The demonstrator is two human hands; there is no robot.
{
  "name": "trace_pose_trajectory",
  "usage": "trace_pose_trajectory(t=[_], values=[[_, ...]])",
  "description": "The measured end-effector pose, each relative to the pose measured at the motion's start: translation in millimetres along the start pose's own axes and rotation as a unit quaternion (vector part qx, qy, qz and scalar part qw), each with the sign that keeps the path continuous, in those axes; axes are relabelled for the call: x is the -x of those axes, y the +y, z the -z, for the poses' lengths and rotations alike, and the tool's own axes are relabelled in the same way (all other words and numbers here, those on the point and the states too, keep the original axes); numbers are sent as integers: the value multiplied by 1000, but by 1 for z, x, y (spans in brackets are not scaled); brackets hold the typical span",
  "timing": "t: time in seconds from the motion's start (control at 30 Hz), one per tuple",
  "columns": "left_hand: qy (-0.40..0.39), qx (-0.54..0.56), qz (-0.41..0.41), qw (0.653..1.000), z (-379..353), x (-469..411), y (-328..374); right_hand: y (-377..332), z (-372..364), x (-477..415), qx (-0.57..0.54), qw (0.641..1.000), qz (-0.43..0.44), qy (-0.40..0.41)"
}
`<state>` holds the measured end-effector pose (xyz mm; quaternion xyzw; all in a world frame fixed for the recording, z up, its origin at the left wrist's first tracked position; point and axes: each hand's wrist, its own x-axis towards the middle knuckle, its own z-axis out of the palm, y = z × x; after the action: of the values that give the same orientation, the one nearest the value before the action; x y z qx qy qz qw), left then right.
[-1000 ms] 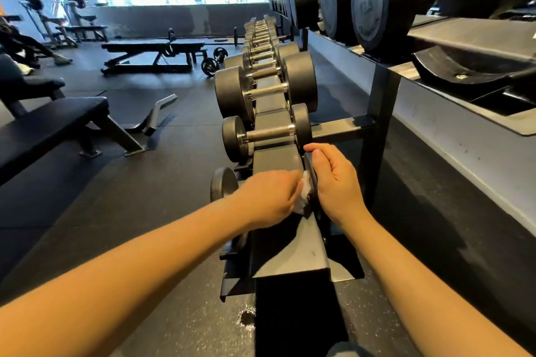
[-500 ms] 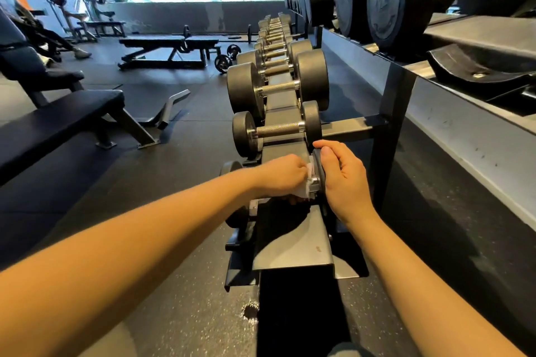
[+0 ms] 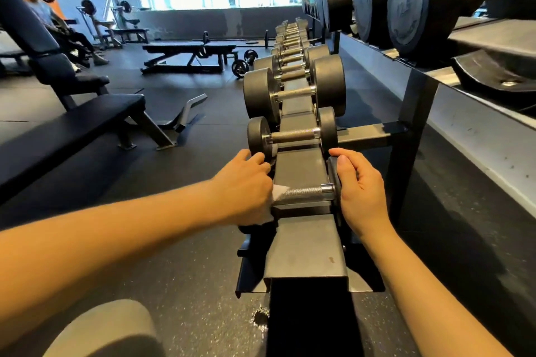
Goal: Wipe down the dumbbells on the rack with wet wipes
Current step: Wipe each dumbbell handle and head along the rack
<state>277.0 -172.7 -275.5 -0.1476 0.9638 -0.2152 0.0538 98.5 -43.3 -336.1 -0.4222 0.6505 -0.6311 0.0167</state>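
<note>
Nearest dumbbell (image 3: 303, 193) on rack (image 3: 304, 246), dead centre. Left grip (image 3: 243, 185) curled round wet wipe (image 3: 280, 191) at handle's 9 o'clock end; right grip (image 3: 359, 191) clasps 3 o'clock head. Risk: hard wiping rolls dumbbell, pinching skin.

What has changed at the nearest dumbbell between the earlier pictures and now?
The left hand, gripping the wet wipe, slid left along the handle of the nearest dumbbell, from beside the right hand to the left end, baring the knurled metal. The right hand still grips its right end; the dumbbell stays on the rack.
</note>
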Motion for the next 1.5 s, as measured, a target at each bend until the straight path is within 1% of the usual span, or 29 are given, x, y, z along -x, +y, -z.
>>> trace_pose_trajectory(t=[0.07, 0.13, 0.2, 0.27, 0.33, 0.4, 0.47, 0.5, 0.6, 0.63, 0.67, 0.7, 0.77, 0.8, 0.87, 0.9, 0.93, 1.0, 1.03, 1.13, 1.2, 1.23, 1.3, 1.33, 1.37, 1.47, 1.5], values=[[32, -5, 41, 999, -11, 15, 16, 0, -1, 1, -2, 1000, -7, 0], [77, -16, 60, 995, -22, 27, 21, 1, -2, 1, -5, 1000, -7, -1], [83, -32, 78, 993, -24, 32, 22, 3, -2, 1, -3, 1000, -4, -3], [100, -49, 75, 991, -20, 27, 23, 3, -1, 1, 0, 1000, -4, -5], [128, -45, 45, 990, -14, 16, 16, 3, -1, 0, 3, 1000, -6, -9], [112, 14, 27, 993, -10, 5, -7, 3, -1, 0, 3, 1000, -9, -12], [42, 79, 19, 996, -6, -4, -29, 2, -1, 0, 0, 1000, -13, -14], [26, 88, 13, 996, -4, -10, -35, 2, -1, 0, -2, 1000, -13, -15], [14, 68, 15, 997, -1, -30, -33, 3, -1, 0, -3, 1000, -14, -16], [16, 91, 21, 996, -2, -37, -25, 3, -1, 1, -3, 1000, -13, -13], [28, 146, 33, 988, -3, -44, -16, 3, -1, 0, -4, 1000, -10, -9], [38, 237, 57, 969, -3, -51, -6, 3, -2, 0, -5, 1000, -7, -5], [42, 420, 104, 901, 2, -66, 14, 3, -3, 1, -6, 1000, -10, -3], [45, 480, 119, 868, 6, -74, 23, 3, -2, 1, -6, 1000, -12, -5], [27, 553, 144, 820, 15, -83, 37, 3, -2, 1, -6, 1000, -13, -8], [11, 575, 143, 805, 18, -84, 40, 3, -1, 1, -6, 1000, -13, -8], [-4, 584, 129, 801, 18, -82, 40, 3, -1, 1, -6, 1000, -13, -8], [-34, 569, 77, 818, 15, -73, 30, 2, 0, 1, -5, 1000, -12, -11], [-50, 546, 57, 835, 12, -69, 21, 1, 0, 1, -3, 1000, -11, -10], [-119, 462, 57, 877, 11, -65, -2, 0, -1, 0, 0, 1000, -9, -9], [-149, 428, 52, 890, 18, -73, 1, 0, -2, 0, -2, 1000, -5, -5], [-142, 434, 52, 888, 22, -81, 9, 0, -2, 0, -1, 1000, -5, -4], [-102, 500, 72, 857, 27, -89, 29, 0, -2, 1, 1, 1000, -8, -8], [-84, 519, 78, 847, 27, -90, 36, 0, -2, 1, 2, 1000, -8, -9], [-85, 528, 73, 842, 23, -91, 37, 0, -1, 1, 5, 1000, -7, -10], [-140, 530, 43, 835, 15, -83, 29, 1, -1, 0, 11, 1000, -2, -11], [-155, 521, 36, 839, 15, -82, 25, 2, -1, 0, 12, 1000, -2, -9]])
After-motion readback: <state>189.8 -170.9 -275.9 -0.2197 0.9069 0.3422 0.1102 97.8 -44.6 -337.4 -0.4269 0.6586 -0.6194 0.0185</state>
